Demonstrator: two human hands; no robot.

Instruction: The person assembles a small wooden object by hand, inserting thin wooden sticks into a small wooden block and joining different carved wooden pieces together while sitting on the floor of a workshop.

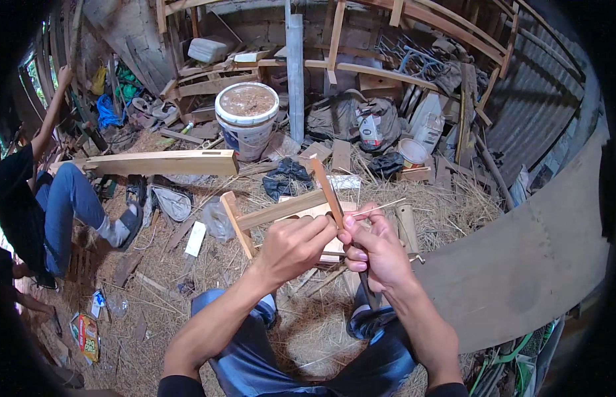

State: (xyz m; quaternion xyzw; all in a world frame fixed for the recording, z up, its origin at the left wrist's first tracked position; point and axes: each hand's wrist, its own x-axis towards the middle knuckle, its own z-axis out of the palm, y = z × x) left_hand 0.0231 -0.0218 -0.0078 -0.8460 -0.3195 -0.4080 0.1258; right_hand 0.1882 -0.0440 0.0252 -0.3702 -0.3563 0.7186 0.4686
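Both my hands meet at the near end of a small wooden frame (281,209), made of two short uprights joined by a crossbar. My left hand (296,243) is closed around the lower end of its reddish-brown right upright (327,188). Close against it, my right hand (377,250) is closed, with a thin pale wooden sliver (385,208) pinched at the thumb and fingers. A dark, narrow tool (369,291) extends below the right palm; its kind is unclear. Behind my hands a pale board (312,212) lies partly hidden.
A white bucket (247,122) stands beside a grey post (294,79). A long timber beam (162,163) lies at left, near another person's bent leg (73,205). A large curved grey sheet (513,264) rises at right. Straw (453,205) and wood scraps litter the ground.
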